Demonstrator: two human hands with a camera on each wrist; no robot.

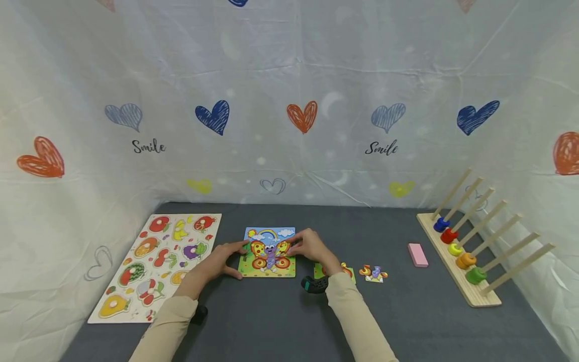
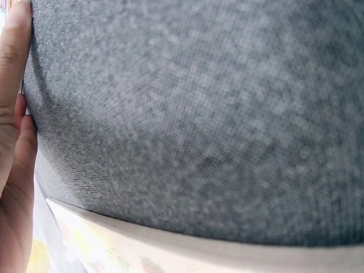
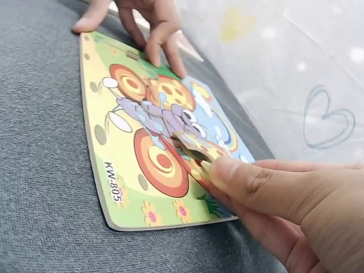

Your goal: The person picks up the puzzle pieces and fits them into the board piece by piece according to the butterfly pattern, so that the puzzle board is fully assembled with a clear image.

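Note:
A butterfly puzzle board [image 1: 253, 272] lies on the grey table in front of me in the head view. At its left edge my left hand [image 1: 214, 262] rests with thumb spread from the fingers, touching the board's side and near corner. My right hand [image 1: 313, 246] is over the right side of the board. In the right wrist view it pinches a yellow-and-red butterfly wing piece [image 3: 200, 151] between thumb and fingers. The piece is tilted over the picture at the upper wing. The left wrist view shows only part of the left hand [image 2: 16, 148] and table cloth.
Left of the board lies a large fruit puzzle board [image 1: 149, 236]. Behind the right forearm are a partly hidden puzzle [image 1: 318, 271] and a smaller butterfly piece [image 1: 373, 274]. Farther right are a pink block [image 1: 418, 255] and a wooden peg stand [image 1: 486, 300] with colored rings.

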